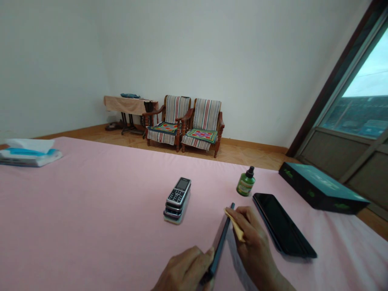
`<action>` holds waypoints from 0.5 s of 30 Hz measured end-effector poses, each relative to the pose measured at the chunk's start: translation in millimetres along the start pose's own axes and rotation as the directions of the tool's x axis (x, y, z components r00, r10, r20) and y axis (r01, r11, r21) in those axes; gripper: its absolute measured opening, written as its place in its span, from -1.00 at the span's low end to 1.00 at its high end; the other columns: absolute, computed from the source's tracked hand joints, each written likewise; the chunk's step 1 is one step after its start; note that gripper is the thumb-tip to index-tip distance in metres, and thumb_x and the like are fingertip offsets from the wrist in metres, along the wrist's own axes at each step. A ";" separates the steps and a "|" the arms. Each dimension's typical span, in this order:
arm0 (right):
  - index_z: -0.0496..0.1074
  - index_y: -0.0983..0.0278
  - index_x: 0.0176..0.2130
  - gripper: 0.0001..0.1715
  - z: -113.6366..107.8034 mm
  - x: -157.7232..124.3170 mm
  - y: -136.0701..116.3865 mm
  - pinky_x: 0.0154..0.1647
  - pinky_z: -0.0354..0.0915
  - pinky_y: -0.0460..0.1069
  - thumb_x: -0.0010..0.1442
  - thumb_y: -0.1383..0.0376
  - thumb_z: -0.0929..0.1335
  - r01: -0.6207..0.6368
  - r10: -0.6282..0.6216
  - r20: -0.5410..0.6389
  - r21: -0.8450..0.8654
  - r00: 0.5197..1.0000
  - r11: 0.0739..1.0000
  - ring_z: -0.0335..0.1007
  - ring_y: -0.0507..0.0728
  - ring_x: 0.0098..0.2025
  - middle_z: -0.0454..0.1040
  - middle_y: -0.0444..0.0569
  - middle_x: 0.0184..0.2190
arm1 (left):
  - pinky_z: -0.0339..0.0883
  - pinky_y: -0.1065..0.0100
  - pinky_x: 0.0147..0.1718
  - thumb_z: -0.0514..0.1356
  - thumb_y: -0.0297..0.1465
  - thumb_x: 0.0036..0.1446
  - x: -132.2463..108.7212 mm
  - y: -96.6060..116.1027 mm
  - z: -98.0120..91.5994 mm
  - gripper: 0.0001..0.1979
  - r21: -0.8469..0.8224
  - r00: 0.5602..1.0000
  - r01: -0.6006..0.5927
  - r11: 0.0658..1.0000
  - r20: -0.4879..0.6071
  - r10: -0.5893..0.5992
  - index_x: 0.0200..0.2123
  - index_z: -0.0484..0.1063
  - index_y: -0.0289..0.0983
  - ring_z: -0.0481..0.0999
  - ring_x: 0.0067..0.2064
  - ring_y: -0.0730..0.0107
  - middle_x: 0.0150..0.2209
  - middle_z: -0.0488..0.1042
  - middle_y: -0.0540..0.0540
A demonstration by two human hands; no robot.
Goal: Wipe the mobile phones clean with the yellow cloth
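My left hand (pixel 184 270) grips the near end of a thin dark phone (pixel 222 241) that stands on its edge over the pink table (pixel 91 210). My right hand (pixel 253 242) presses a small yellow cloth (pixel 235 223) against the phone's right face, fingers closed on the cloth. A short stack of phones (pixel 178 199), with a keypad phone on top, lies just left of the hands. A green bottle (pixel 245 182) with a black cap stands behind my right hand. A pile of dark flat phones or tablets (pixel 281 229) lies right of my right hand.
A dark box with green print (pixel 321 187) rests at the table's right edge. A tissue pack (pixel 28 152) lies at the far left. Two striped armchairs (pixel 186 124) and a small covered side table (pixel 130 106) stand by the back wall. A large window (pixel 360 105) is on the right.
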State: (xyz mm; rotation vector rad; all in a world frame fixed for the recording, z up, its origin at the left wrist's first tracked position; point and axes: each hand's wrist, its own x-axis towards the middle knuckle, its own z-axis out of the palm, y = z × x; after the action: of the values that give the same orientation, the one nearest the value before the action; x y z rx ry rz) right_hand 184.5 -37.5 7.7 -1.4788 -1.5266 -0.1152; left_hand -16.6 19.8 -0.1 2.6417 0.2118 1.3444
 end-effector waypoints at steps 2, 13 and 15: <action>0.44 0.22 0.05 -0.30 -0.5 -3.9 -3.9 -0.25 0.41 -0.02 0.00 0.64 0.17 0.003 -0.004 0.007 0.013 1.000 1.000 0.39 0.14 -0.22 0.34 0.05 -0.24 | 0.35 0.52 -0.63 0.03 -0.60 0.13 0.1 0.4 0.3 -0.62 -0.020 1.000 0.003 1.000 0.029 -0.003 0.03 0.31 -0.39 0.41 -0.59 0.40 -0.53 0.40 -0.06; 0.42 0.14 0.09 -0.35 0.5 -20.6 -40.6 -0.49 0.42 -0.13 0.07 0.56 0.25 0.134 -0.131 -0.034 0.139 0.991 0.981 0.45 0.09 -0.39 0.41 0.01 -0.32 | 0.43 0.49 -0.54 0.05 -0.58 0.19 -0.2 1.3 -6.8 -0.58 -0.173 0.992 0.089 0.981 0.103 -0.072 0.12 0.30 -0.35 0.48 -0.50 0.35 -0.47 0.45 -0.11; 0.43 0.11 0.09 -0.44 6.0 -30.0 -47.2 -0.51 0.42 -0.13 0.15 0.48 0.29 0.080 -0.076 -0.027 0.161 0.997 0.984 0.46 0.09 -0.42 0.44 0.01 -0.35 | 0.44 0.49 -0.53 0.04 -0.56 0.21 0.1 1.8 -8.0 -0.63 -0.186 0.988 0.118 0.975 0.118 -0.097 0.08 0.34 -0.34 0.48 -0.49 0.35 -0.46 0.45 -0.11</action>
State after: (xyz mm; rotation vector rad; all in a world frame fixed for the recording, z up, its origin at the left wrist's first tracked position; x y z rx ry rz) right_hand 136.8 -67.3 9.6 -1.2867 -1.5402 -0.0513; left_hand -23.0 18.8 5.0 2.4942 0.1972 1.1233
